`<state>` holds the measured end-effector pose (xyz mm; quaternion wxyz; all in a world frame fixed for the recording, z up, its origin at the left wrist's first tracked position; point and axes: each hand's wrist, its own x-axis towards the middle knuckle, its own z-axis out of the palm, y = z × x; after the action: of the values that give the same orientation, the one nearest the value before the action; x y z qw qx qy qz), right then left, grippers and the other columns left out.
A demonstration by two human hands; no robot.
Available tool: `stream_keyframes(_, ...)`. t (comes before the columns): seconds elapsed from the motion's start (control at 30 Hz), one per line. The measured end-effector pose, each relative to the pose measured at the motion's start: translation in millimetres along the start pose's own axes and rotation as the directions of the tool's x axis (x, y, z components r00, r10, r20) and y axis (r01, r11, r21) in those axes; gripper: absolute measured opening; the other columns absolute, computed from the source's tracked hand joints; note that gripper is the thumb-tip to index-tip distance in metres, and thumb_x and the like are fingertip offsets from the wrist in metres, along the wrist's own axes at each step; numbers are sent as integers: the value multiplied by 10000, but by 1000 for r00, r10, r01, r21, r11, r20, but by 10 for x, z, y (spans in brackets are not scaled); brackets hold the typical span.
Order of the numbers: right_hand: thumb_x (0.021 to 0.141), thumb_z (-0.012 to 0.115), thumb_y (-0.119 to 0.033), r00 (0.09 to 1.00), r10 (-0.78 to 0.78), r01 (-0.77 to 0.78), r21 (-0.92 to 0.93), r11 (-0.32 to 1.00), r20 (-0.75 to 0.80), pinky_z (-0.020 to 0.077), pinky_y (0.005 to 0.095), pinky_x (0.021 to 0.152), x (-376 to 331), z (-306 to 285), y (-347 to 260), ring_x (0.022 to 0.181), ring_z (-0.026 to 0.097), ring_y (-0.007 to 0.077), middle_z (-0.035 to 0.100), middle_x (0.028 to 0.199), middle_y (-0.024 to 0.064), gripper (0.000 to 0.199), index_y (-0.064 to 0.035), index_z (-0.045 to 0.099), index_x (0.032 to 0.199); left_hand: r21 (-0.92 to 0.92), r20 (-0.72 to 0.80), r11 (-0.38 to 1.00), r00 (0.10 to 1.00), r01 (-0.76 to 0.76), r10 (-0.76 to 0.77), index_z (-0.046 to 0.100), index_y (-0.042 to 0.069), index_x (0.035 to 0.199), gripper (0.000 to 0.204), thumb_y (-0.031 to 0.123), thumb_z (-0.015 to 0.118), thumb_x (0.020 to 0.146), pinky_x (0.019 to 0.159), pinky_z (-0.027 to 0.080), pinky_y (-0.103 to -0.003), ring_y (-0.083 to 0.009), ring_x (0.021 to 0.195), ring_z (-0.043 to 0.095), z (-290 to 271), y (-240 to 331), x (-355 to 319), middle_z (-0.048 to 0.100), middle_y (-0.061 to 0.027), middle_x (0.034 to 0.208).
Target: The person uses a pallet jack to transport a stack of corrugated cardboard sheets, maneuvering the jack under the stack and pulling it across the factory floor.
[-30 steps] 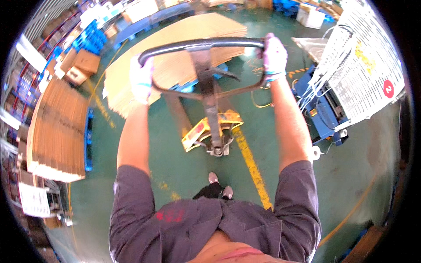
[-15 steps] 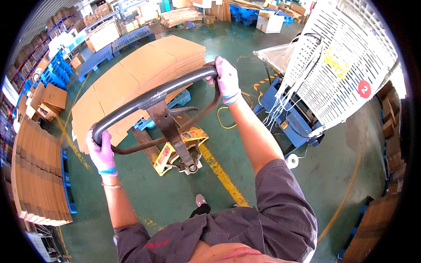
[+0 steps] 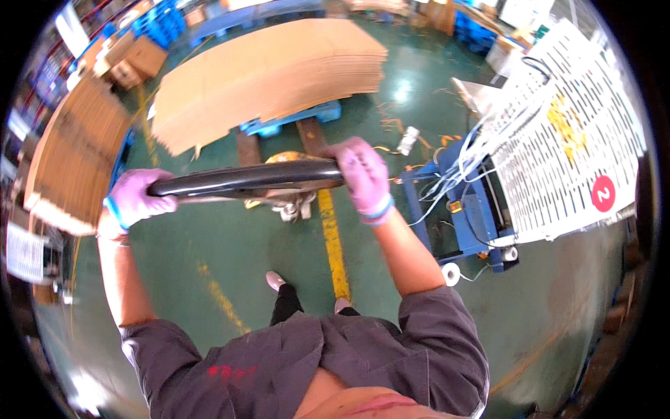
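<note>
Both my hands wear purple gloves with blue cuffs. My left hand [image 3: 139,195] is wrapped round the left end of a black pallet jack handle [image 3: 244,181], and my right hand [image 3: 363,180] grips its right end. The bar runs nearly level across my front and hides most of the shaft. Beyond it, part of the yellow pallet jack body [image 3: 284,158] shows low on the floor. Its brown forks [image 3: 249,149] reach under a blue pallet [image 3: 296,119]. A stack of flat cardboard sheets [image 3: 272,70] lies on that pallet.
At right stands a blue machine frame [image 3: 447,202] with loose cables and a white slotted panel [image 3: 558,153]. A white roll [image 3: 451,274] sits beside it. Another cardboard stack [image 3: 77,153] stands at left, with open boxes [image 3: 136,59] behind. Yellow lines mark the green floor.
The handle has swung from slanted to nearly level, covering its shaft. My view has turned, so the cardboard load sits higher in it. Both hands have kept their grip.
</note>
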<state>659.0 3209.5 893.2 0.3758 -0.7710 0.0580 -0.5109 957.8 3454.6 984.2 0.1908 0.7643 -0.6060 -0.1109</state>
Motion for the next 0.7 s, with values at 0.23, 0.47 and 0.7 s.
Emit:
stream_keyframes(0.23, 842, 644, -226, 851, -20, 130, -173, 976, 525, 483, 404, 654, -1122, -826, -740, 718, 616, 287, 644, 809, 95, 233, -53, 678, 994, 109, 101, 993, 995, -37, 26, 678, 153, 976, 283, 299, 754, 746, 695, 528, -367, -285, 790, 675, 1143, 775, -1418, 683, -79, 845)
stream_keyframes(0.47, 801, 682, -380, 257, 555, 126, -597, 792, 791, 512, 418, 709, -2194, -572, -1623, 830, 671, 292, 680, 887, 77, 445, -180, 601, 1190, 164, 301, 986, 953, -19, -32, 642, 205, 1046, 269, 337, 677, 814, 718, 517, -403, -271, 855, 675, 2175, 876, -2538, 688, -40, 909)
stream_keyframes(0.7, 797, 670, -394, 5, 655, 209, -642, 738, 755, 517, 420, 737, -4146, -504, -1489, 868, 676, 278, 686, 907, 63, 340, -223, 620, 1086, 151, 593, 988, 803, -36, -61, 613, 219, 1025, 201, 350, 587, 874, 733, 533, -432, -279, 873, 684, 3604, 878, -3573, 680, -36, 921)
